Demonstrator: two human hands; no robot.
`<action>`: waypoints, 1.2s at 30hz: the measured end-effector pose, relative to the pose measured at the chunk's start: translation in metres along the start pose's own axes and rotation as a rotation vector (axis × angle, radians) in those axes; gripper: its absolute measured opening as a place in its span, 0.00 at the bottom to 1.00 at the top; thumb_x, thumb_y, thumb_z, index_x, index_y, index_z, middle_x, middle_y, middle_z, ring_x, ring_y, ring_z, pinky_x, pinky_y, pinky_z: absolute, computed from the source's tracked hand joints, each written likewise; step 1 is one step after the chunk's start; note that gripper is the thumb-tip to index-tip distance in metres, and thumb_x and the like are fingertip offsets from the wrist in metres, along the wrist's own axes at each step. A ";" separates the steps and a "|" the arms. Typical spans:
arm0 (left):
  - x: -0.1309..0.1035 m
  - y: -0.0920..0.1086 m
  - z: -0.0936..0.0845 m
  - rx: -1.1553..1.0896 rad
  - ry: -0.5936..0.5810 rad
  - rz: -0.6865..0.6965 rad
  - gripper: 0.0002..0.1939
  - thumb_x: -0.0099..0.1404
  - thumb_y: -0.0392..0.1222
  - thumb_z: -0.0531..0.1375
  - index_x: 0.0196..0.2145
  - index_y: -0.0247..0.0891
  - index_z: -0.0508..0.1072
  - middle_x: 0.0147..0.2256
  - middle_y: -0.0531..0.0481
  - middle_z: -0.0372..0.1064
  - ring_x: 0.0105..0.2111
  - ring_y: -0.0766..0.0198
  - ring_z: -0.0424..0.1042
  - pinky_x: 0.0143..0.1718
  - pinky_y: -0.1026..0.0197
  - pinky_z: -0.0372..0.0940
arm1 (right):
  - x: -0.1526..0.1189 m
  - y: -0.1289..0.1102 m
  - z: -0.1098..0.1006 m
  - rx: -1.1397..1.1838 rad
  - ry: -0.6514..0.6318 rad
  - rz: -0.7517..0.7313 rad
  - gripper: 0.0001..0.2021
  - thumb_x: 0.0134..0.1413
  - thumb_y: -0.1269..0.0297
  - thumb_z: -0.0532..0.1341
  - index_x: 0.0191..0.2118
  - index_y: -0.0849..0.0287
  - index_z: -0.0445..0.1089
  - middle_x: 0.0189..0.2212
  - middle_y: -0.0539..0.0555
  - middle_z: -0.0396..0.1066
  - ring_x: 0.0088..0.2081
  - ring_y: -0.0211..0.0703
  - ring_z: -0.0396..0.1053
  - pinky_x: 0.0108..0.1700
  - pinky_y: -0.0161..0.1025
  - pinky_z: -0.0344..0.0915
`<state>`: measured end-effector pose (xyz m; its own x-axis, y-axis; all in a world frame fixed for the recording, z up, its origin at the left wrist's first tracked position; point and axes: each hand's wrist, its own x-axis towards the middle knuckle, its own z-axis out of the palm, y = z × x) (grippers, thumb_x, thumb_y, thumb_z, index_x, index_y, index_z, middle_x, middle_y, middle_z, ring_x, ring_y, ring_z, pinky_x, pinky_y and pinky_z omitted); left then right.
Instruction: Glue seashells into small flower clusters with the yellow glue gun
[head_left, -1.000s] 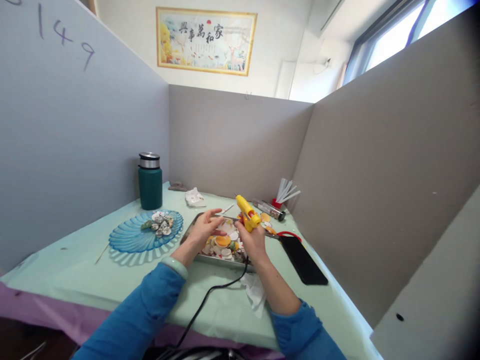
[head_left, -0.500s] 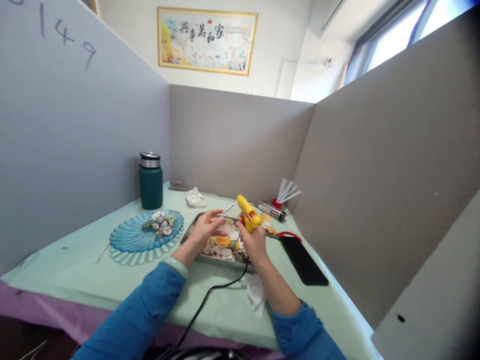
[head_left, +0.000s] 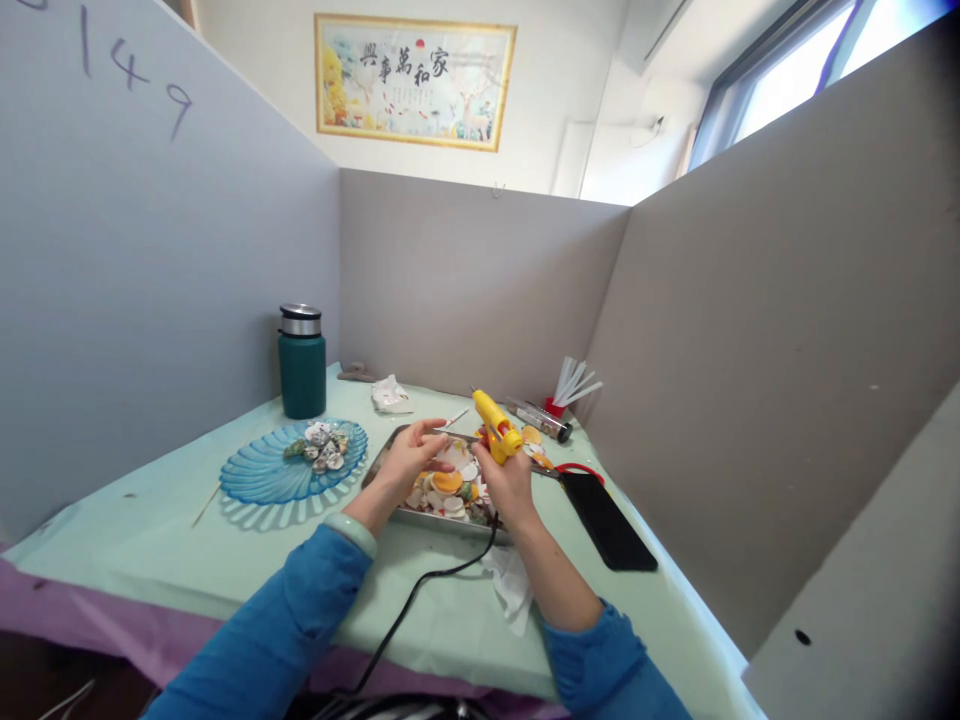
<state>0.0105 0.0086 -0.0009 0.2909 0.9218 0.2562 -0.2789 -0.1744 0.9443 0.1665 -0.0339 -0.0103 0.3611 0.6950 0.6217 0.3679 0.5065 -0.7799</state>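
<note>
My right hand (head_left: 508, 483) is wrapped round a yellow hot glue gun (head_left: 496, 424), whose nozzle points up and away from me. A black cord runs from the gun down to the table's front edge. My left hand (head_left: 415, 458) hovers over the left part of a metal tray (head_left: 442, 522), its fingers apart and nothing visible between them. Seashells (head_left: 450, 490) in white, orange and greenish tones fill the tray. On the left, a blue scalloped plate (head_left: 255, 470) bears a small cluster of shells (head_left: 324, 447).
A green bottle (head_left: 301, 365) stands behind the plate. To the right lie a black phone (head_left: 609, 522), red-handled scissors (head_left: 581, 468), a clear tube (head_left: 544, 420) and glue sticks (head_left: 574, 382) in a red holder. Crumpled tissue (head_left: 511, 585) lies before the tray. Grey partitions enclose the table.
</note>
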 end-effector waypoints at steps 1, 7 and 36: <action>0.000 0.000 0.000 -0.002 0.000 0.000 0.25 0.55 0.43 0.65 0.49 0.33 0.66 0.28 0.53 0.65 0.24 0.68 0.71 0.29 0.61 0.72 | 0.000 0.000 0.000 0.000 0.000 -0.001 0.16 0.46 0.56 0.62 0.39 0.61 0.72 0.29 0.54 0.74 0.28 0.42 0.69 0.28 0.36 0.65; -0.001 0.002 0.001 -0.033 0.007 -0.006 0.26 0.53 0.44 0.66 0.47 0.33 0.67 0.25 0.55 0.64 0.22 0.70 0.69 0.26 0.63 0.71 | 0.000 0.000 0.000 -0.012 -0.011 -0.019 0.16 0.47 0.56 0.62 0.39 0.61 0.72 0.28 0.54 0.73 0.27 0.42 0.69 0.27 0.36 0.65; 0.004 -0.001 0.002 -0.006 0.194 0.098 0.32 0.51 0.40 0.67 0.51 0.35 0.61 0.29 0.52 0.69 0.22 0.68 0.71 0.22 0.64 0.70 | 0.003 0.000 0.000 0.057 -0.107 0.112 0.17 0.45 0.55 0.62 0.37 0.63 0.72 0.21 0.50 0.69 0.20 0.37 0.64 0.21 0.33 0.61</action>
<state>0.0134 0.0119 -0.0003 0.0803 0.9500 0.3017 -0.3024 -0.2652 0.9156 0.1680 -0.0320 -0.0088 0.3029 0.7974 0.5219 0.2800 0.4490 -0.8485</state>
